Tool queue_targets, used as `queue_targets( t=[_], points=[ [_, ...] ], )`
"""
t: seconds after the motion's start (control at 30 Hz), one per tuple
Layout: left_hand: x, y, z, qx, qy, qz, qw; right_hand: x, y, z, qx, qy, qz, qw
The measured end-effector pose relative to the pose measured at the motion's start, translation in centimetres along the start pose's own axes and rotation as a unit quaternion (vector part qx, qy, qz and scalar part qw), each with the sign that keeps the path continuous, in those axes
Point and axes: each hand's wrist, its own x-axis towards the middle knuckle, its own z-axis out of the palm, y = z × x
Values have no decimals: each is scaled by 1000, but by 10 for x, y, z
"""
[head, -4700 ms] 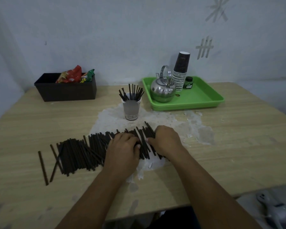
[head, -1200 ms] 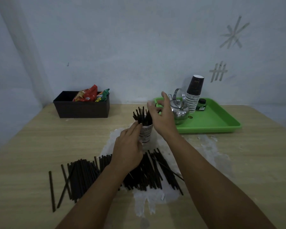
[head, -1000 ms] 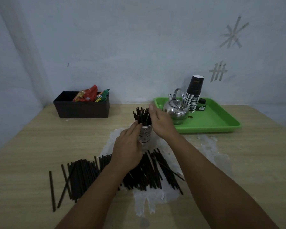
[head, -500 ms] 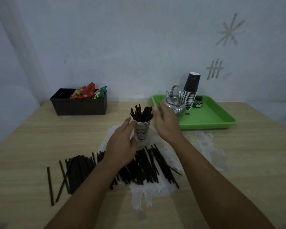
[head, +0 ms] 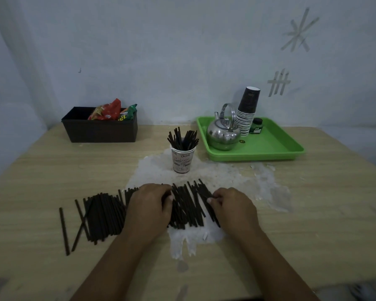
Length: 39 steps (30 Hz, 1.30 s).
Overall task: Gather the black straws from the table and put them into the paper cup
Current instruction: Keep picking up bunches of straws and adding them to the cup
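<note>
**Herding the next bundle**

Both hands down on the black straws [head: 187,205] mid-frame on the desk [head: 41,170]: left hand [head: 149,208] and right hand [head: 233,206], fingers curled, bracketing a clump. Next I'd squeeze, lift, and drop it into the paper cup [head: 182,159] just above.

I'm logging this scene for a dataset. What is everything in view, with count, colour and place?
loose straws: many, black, near table edge
paper cup: one, printed white, table centre, holding straws
box: one, black, back left, holding snack packets
tray: one, green, back right
kettle: one, silver, on tray
cup stack: one, dark, on tray
small jar: one, green, on tray
table: one, light wood
left hand: on the straws
right hand: on the straws
</note>
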Motion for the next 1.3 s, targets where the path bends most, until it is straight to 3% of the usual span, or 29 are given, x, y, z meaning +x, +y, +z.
queue_targets(
  t=[0.47,0.93,1.3],
  points=[
    [-4,-3,11,29,-20,27,999,2,-31,12,-100,-21,2,995],
    [-5,-5,14,37,-25,29,999,17,-54,18,-38,-80,-3,996],
    [-5,-5,13,28,-10,32,999,20,-46,15,-6,-84,1,996]
  ],
)
